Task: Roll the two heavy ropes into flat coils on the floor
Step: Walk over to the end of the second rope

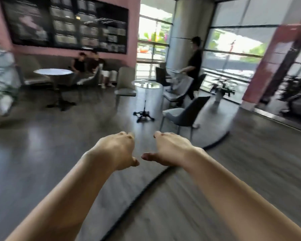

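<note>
Both my arms reach forward over the dark floor, backs of the hands up. My left hand (117,150) and my right hand (170,149) hover side by side with the thumbs almost touching; neither holds anything, and the fingers point away, foreshortened. A heavy black rope (142,188) lies on the floor, curving from the bottom middle up under my right wrist. Beyond the wrist the rope continues to the right towards a grey chair. I see only this one rope. The picture is blurred by motion.
A grey chair (184,115) stands just beyond my right hand, with a black tripod base (143,114) and a round glass table (147,84) behind. A person (195,66) walks past at the back; others sit by a white table (53,71). A potted plant (222,90) stands by the windows.
</note>
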Motion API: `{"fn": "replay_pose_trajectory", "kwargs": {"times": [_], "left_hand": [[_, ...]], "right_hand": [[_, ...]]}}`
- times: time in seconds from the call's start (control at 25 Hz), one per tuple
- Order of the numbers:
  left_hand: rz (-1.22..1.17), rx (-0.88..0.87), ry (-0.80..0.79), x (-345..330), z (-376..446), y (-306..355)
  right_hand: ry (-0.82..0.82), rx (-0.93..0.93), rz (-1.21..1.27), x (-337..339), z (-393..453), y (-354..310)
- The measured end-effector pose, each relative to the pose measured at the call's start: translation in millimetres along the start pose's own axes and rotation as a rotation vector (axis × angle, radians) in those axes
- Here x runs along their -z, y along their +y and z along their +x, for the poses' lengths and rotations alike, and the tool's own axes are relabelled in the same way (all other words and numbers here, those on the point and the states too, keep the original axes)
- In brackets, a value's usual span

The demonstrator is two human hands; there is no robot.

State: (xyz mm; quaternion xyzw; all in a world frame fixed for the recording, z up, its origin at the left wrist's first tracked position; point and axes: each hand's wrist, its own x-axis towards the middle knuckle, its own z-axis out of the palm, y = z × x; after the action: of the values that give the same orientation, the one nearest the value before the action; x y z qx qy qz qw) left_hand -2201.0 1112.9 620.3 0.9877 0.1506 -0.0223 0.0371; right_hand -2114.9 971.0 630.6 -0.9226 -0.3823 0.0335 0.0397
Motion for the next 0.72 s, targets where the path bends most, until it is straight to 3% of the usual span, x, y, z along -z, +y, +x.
{"fn": "replay_pose_trajectory", "kwargs": {"times": [0.16, 0.28, 0.56, 0.72], "left_hand": [[-0.013, -0.258, -0.027, -20, 60, 203], [-0.031, -0.347, -0.075, -36, 93, 305], [0.062, -0.435, -0.057, -50, 241, 457], [0.045, -0.53, -0.102, -59, 368, 560]], "right_hand": [[-0.003, -0.244, 0.012, 11, -71, 198], [-0.003, -0.358, 0.036, 12, -100, 304], [-0.032, -0.496, 0.099, 8, -61, 490], [-0.039, -0.602, 0.089, 22, -12, 615]]}}
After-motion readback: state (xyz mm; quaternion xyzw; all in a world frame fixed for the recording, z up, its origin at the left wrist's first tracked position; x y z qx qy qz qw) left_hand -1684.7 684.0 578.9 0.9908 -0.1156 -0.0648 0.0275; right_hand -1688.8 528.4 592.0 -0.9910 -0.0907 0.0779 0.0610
